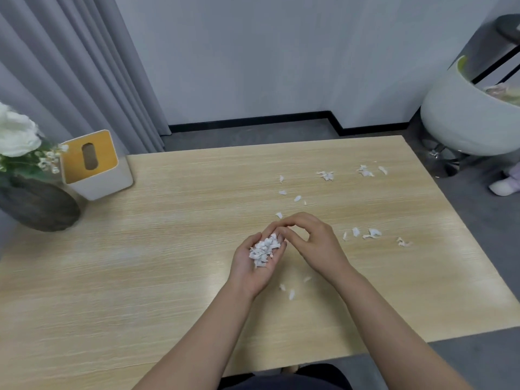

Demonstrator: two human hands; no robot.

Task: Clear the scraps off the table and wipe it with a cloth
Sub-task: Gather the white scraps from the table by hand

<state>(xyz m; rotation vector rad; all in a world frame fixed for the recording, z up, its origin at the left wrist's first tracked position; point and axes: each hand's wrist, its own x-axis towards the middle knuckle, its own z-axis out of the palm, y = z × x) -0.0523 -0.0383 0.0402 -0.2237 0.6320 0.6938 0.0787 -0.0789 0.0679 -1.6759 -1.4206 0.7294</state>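
1. I see my left hand (257, 263) palm up and cupped over the middle of the counter (140, 263), holding one heap of white scraps (263, 250).
2. My right hand (312, 240) is palm down just beside it, its curled fingertips (284, 230) meeting the left fingertips at the far edge of the heap; whether they pinch a scrap there I cannot tell.
3. Loose scraps lie on the counter in groups: about three near my wrists (291, 294), four or five to the right of my right hand (371, 234), about five just beyond my hands (287, 195), and three small clusters near the far right corner (364, 170).
4. The counter is pale wood grain. At its far left corner stands one white tissue box (95, 167) with a yellow top, and beside it one dark round vase (39, 209) with white flowers (17, 133).
5. Around it I see grey floor, a pale wall with a black skirting, one grey curtain (76, 66) on the left and one white tub chair (467, 119) on the right.
6. Both forearms reach in from the near edge, bare.
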